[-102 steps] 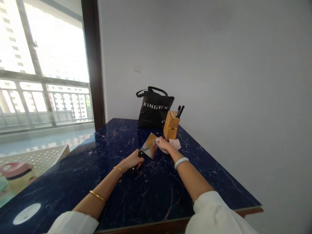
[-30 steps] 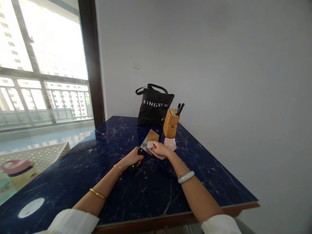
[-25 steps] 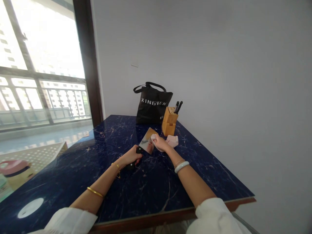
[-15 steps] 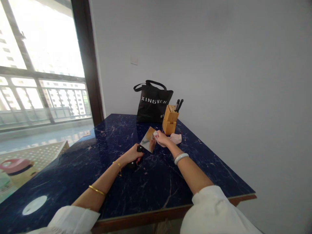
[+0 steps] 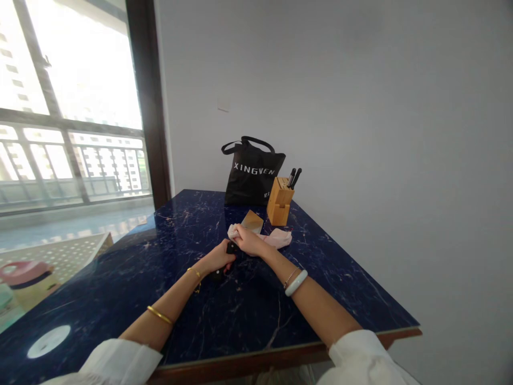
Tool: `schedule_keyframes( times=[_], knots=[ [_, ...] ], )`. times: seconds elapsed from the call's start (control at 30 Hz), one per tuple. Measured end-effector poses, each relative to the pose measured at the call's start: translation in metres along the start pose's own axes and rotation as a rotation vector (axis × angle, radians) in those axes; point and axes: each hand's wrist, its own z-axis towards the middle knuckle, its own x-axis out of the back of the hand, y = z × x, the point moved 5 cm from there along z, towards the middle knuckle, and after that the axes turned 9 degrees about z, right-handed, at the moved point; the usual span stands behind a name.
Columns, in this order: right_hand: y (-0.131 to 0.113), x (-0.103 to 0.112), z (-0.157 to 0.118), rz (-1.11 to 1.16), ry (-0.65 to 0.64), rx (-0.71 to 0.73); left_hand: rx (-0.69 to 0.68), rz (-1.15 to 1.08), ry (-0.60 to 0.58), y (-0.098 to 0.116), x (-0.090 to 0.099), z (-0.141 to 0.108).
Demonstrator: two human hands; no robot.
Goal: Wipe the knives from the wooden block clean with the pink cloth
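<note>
My left hand (image 5: 219,257) is wrapped round the black handle of a kitchen cleaver (image 5: 253,220), over the middle of the table. The cleaver's broad, shiny blade points away toward the knife block, and its part near the handle is hidden. My right hand (image 5: 249,240) grips a pale pinkish cloth (image 5: 279,238) and presses it to the blade close to the handle. One end of the cloth bunches out at the fingers; the rest trails to the right behind the wrist.
A wooden knife block (image 5: 279,205) with black-handled tools stands just beyond my right hand. Behind it a black tote bag (image 5: 250,176) leans near the wall. The dark blue marbled table (image 5: 192,214) has a white round patch (image 5: 48,341) at its left. A perforated basket (image 5: 76,256) stands beyond the left edge.
My right hand has slid with the cloth along the blade, from its right edge leftward to the handle end. The left hand keeps its hold on the cleaver handle.
</note>
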Motion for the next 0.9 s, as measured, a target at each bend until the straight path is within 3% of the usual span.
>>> schedule_keyframes(
  times=[0.17,0.3,0.5,0.7,0.9],
  knots=[
    [0.011,0.007,0.027,-0.013,0.117,-0.112,0.010,0.031,0.017,-0.001,-0.002,-0.002],
    [0.043,0.033,0.041,-0.019,0.243,-0.308,0.012,0.045,0.024,0.000,-0.002,-0.004],
    [0.073,0.066,0.041,-0.027,0.351,-0.423,0.005,0.067,0.034,0.001,-0.002,-0.009],
    [0.058,0.041,0.027,-0.036,0.237,-0.323,-0.023,0.052,0.005,0.005,-0.001,-0.006],
    [0.019,0.008,0.011,0.015,0.059,-0.075,-0.054,0.045,-0.027,0.011,0.001,-0.004]
  ],
)
